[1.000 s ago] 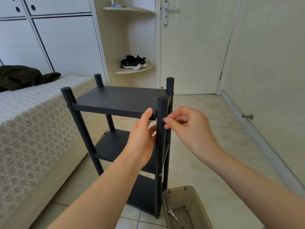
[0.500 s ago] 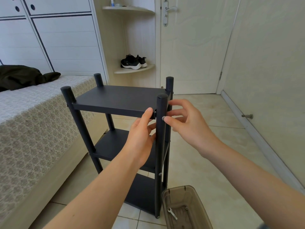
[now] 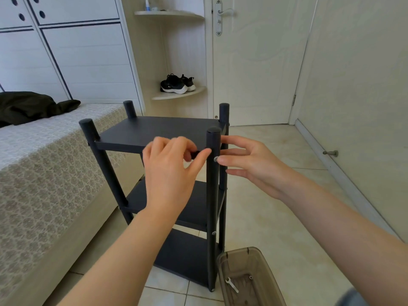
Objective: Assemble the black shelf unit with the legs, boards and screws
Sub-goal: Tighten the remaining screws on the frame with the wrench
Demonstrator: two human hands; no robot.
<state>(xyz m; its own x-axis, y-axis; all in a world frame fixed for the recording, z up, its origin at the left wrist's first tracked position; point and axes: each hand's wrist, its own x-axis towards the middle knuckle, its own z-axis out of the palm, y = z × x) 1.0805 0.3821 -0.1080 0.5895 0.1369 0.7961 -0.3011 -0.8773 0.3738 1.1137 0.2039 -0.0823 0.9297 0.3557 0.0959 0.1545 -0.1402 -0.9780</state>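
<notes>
On my left hand [image 3: 170, 173], blurred fingers curl around the front edge of the top board [image 3: 159, 129]. My right hand [image 3: 254, 164] has fingers straight and spread, one tip touching the screw [image 3: 215, 159] at 3 o'clock on the front leg [image 3: 212, 195] of the shelf unit [image 3: 187, 257].

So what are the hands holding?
The left hand grips the top board by its front edge, beside the leg. The right hand holds nothing; it just touches the screw.

Four legs [image 3: 212, 195], three boards [image 3: 159, 129], two screws [image 3: 215, 159]. Two hands: left hand [image 3: 167, 173], right hand [image 3: 249, 164]. One tray [image 3: 222, 267] at five o'clock, holding one wrench [image 3: 231, 284]. Two shoes [image 3: 176, 85] at twelve.
</notes>
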